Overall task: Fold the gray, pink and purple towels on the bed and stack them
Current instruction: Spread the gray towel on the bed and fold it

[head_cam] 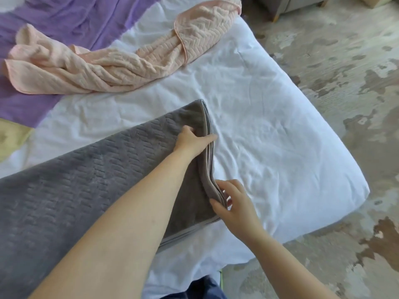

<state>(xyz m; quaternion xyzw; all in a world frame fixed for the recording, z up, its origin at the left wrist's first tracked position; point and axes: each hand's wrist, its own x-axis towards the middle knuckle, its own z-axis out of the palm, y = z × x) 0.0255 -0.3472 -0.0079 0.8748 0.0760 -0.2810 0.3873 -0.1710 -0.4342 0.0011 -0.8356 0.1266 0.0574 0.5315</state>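
The white-sheeted bed (pixel 269 130) carries a gray towel (pixel 75 180) in front, a purple towel (pixel 75 20) behind, a crumpled pink towel (pixel 108 67) partly overlapping it, and a yellowish patch (pixel 10 139), perhaps cloth, at the left edge.

Mottled worn floor (pixel 323 83), yellow cloth (pixel 10 137) at left edge, gray furniture (pixel 287 5) beyond

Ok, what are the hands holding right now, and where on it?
Both hold the gray towel by its layered edge: the left hand farther along, the right hand near the closest corner.
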